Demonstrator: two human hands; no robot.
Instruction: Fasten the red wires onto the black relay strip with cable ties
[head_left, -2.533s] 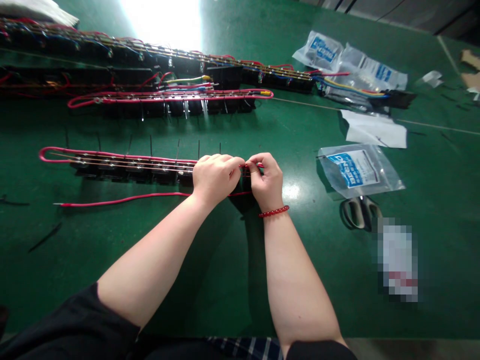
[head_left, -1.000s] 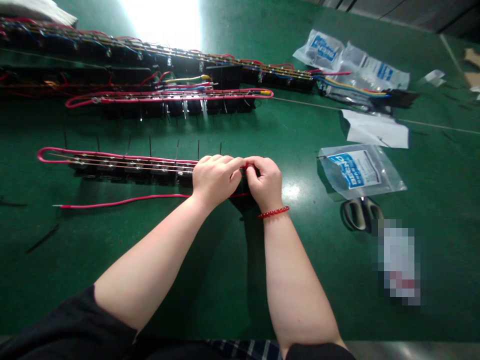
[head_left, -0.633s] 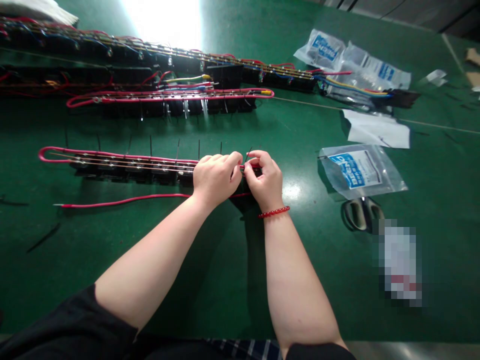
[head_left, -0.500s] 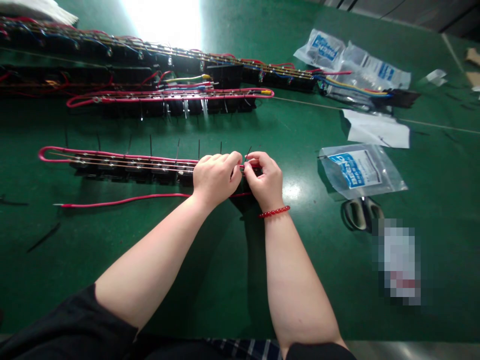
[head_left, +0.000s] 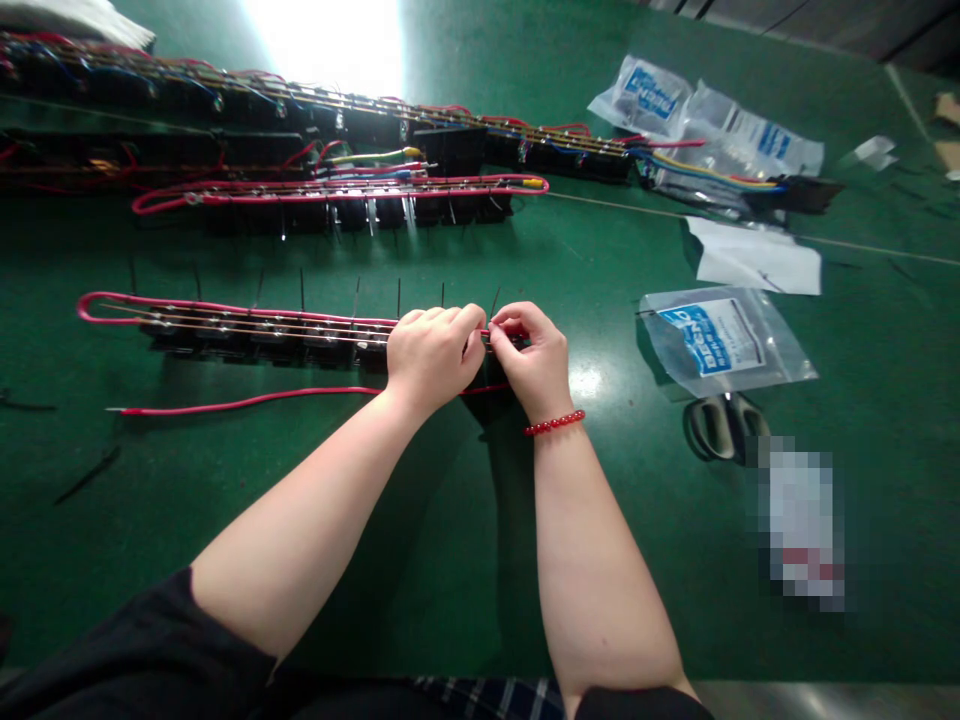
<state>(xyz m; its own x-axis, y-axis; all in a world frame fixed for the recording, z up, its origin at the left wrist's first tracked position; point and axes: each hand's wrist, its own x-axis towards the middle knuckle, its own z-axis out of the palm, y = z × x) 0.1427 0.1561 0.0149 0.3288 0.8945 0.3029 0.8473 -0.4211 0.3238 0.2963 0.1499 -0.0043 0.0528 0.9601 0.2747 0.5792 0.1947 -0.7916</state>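
Right hand [head_left: 534, 358] shifted, touching red wire [head_left: 225, 311]

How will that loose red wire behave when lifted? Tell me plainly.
It will probably flop: the red wire is long, thin and lies in a gentle curve on the green mat. It is likely light, so its free end should swing. It runs under the left hand, so may catch there.
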